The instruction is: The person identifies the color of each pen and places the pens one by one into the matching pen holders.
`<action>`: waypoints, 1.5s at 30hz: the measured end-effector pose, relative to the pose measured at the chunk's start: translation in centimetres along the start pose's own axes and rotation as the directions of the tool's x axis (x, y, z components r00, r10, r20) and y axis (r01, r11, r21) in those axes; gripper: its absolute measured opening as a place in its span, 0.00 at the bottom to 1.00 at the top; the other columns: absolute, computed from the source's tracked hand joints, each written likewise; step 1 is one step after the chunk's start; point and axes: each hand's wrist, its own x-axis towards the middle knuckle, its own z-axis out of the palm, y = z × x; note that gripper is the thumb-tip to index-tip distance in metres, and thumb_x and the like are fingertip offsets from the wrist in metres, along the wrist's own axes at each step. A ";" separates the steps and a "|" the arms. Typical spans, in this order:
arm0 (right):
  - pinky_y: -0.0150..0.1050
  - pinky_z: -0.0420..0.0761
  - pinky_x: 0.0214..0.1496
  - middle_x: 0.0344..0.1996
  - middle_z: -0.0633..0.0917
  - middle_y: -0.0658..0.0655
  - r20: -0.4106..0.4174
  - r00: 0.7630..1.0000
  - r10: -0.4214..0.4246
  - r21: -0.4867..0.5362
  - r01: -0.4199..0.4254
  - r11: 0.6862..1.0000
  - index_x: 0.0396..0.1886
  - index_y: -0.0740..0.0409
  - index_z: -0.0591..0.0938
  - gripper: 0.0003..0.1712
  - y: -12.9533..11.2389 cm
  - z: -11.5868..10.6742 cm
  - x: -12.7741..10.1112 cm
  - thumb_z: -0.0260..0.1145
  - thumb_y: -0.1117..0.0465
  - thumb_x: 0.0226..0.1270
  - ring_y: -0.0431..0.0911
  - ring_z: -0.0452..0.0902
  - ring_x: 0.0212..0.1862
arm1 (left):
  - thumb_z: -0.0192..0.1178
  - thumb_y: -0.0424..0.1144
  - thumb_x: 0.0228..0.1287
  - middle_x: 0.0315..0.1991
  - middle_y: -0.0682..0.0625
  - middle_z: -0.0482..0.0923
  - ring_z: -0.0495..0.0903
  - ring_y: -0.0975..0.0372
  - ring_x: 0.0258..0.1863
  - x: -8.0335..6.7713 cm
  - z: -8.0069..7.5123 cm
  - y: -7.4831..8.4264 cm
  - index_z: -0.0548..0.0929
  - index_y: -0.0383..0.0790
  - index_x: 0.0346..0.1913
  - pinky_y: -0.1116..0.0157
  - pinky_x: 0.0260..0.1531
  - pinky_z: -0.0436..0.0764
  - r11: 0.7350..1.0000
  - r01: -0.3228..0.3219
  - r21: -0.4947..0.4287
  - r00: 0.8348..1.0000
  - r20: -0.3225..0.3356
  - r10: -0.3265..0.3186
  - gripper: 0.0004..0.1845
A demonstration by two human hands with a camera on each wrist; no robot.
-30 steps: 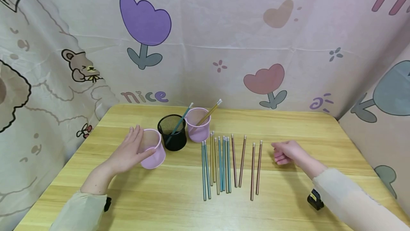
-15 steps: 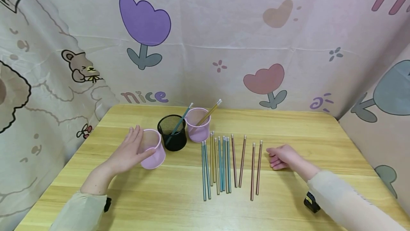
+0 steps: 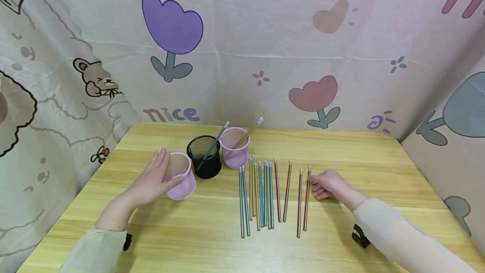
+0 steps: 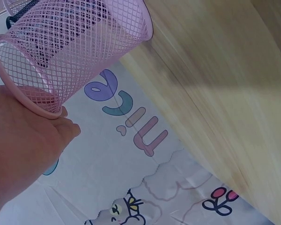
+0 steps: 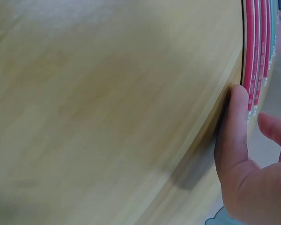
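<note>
- We see the black cup on the surface, with one blue pencil leaning in it.
- Just beyond it on the right stands the far pink cup, with yellow pencils in it.
- To its left and nearer us is the near pink cup; our left hand rests against the rim, fingers fairly straight and thumb spread.
- Right of the black cup lie loose blue pencils, gold pencils and, farthest from it, four red pencils; this row lies between that cup and our right hand.
- Our right hand holds nothing, its thumb and forefinger parted by the outermost red pencil's eraser end; we cannot tell whether they touch.
- The right wrist view shows that finger gap and the pale print on the red pencils, unclear from the head.
- The left wrist view shows the near pink cup's mesh, which the head view blurs.
</note>
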 end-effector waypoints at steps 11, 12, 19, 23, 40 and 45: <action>0.36 0.84 0.23 0.12 0.77 0.52 -0.062 0.998 -0.020 -0.194 0.007 0.981 0.20 0.66 0.76 0.14 -1.1 1.0 1.0 0.63 0.61 0.61 0.40 0.77 0.15 | 0.50 0.61 0.63 0.72 0.27 0.33 0.33 0.35 0.71 -0.1 -0.1 0.0 0.42 0.20 0.70 0.37 0.67 0.44 1.000 0.015 -0.007 1.000 -0.002 -0.015 0.52; 0.36 0.84 0.23 0.12 0.77 0.52 -0.065 0.998 -0.019 -0.203 0.005 0.979 0.20 0.65 0.77 0.14 -1.1 1.0 1.1 0.64 0.61 0.61 0.40 0.77 0.15 | 0.50 0.61 0.63 0.72 0.27 0.33 0.33 0.35 0.71 -0.1 -0.1 0.0 0.42 0.20 0.70 0.37 0.67 0.43 1.000 0.014 -0.009 1.000 -0.001 -0.014 0.52; 0.36 0.84 0.23 0.12 0.77 0.52 -0.054 0.999 -0.008 -0.231 -0.005 0.973 0.20 0.67 0.79 0.11 -1.2 0.9 1.3 0.62 0.64 0.59 0.40 0.76 0.14 | 0.50 0.61 0.64 0.72 0.27 0.33 0.32 0.35 0.71 -0.1 -0.1 0.0 0.42 0.20 0.70 0.37 0.67 0.43 1.000 0.015 -0.013 1.000 -0.001 -0.015 0.52; 0.35 0.84 0.23 0.12 0.77 0.52 -0.037 0.999 -0.001 -0.204 -0.006 0.979 0.23 0.69 0.80 0.10 -1.3 0.8 1.2 0.61 0.65 0.59 0.40 0.76 0.14 | 0.50 0.61 0.64 0.72 0.27 0.33 0.32 0.35 0.71 -0.1 -0.1 0.0 0.42 0.20 0.70 0.37 0.67 0.43 1.000 0.015 -0.008 1.000 0.002 -0.015 0.52; 0.31 0.85 0.32 0.18 0.80 0.51 0.159 0.987 -0.011 0.202 -0.021 0.979 0.35 0.70 0.75 0.09 -0.2 -1.9 0.5 0.54 0.66 0.66 0.39 0.81 0.22 | 0.50 0.61 0.64 0.72 0.27 0.33 0.32 0.36 0.71 -0.1 -0.2 0.2 0.43 0.20 0.69 0.37 0.67 0.43 1.000 0.011 -0.010 1.000 0.011 -0.011 0.52; 0.31 0.85 0.34 0.19 0.80 0.51 0.179 0.984 -0.026 0.243 -0.018 0.970 0.33 0.68 0.76 0.08 -0.6 -2.2 0.3 0.53 0.66 0.67 0.39 0.81 0.23 | 0.50 0.61 0.64 0.72 0.27 0.33 0.32 0.36 0.71 0.0 -0.1 0.1 0.43 0.20 0.69 0.37 0.67 0.43 1.000 0.011 -0.014 1.000 0.011 -0.011 0.52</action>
